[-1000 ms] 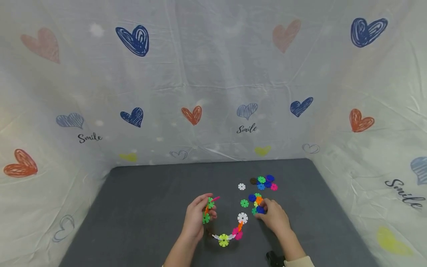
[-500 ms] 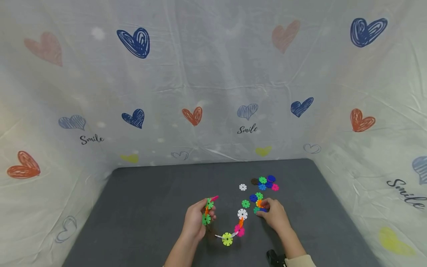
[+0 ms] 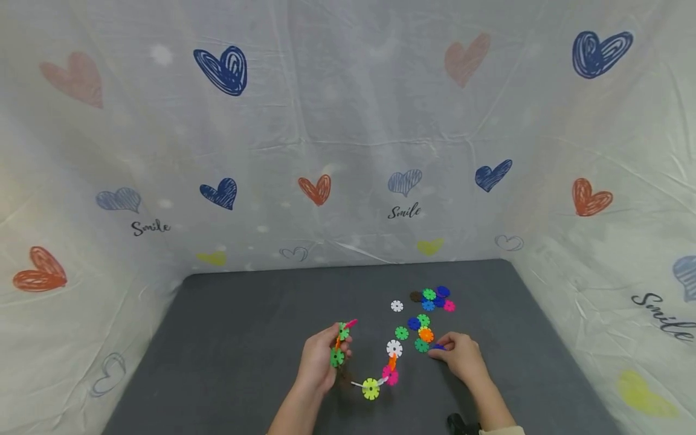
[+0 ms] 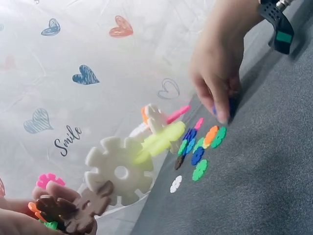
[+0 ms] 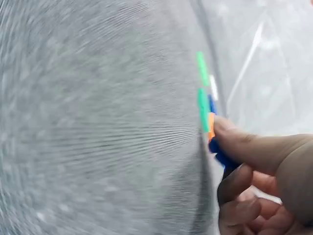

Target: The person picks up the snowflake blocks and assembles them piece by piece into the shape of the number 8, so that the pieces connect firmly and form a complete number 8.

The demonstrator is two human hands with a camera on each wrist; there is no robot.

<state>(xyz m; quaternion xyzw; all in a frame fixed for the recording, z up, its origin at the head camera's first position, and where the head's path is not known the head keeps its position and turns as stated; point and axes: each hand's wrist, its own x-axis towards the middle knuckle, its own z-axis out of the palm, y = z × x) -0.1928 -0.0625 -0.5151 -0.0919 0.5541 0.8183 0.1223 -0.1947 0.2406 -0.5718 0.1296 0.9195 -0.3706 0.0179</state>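
Note:
My left hand (image 3: 319, 359) grips one end of a chain of slotted snowflake discs. Green discs (image 3: 337, 357) show at its fingers, with a pink one edge-on above. From there the chain hangs through brown discs (image 4: 93, 209), a large-looking white disc (image 4: 106, 161) and a yellow disc (image 3: 371, 389). Its other end rises to the right through a pink disc (image 3: 389, 375) to a white disc (image 3: 394, 348). My right hand (image 3: 461, 357) pinches a dark blue disc (image 5: 226, 159) between thumb and fingers, just right of the loose discs; the hand partly covers it.
Near the right hand lie loose discs: an orange one (image 3: 426, 334), a teal-green one (image 3: 421, 345) and several others. Farther back sit a white disc (image 3: 397, 306) and a mixed cluster (image 3: 429, 294). A heart-printed curtain (image 3: 348, 121) surrounds the grey table (image 3: 244, 350).
My right hand has drawn rightward and away from the loose discs with the blue disc, uncovering the orange one. The left hand and its chain have barely moved.

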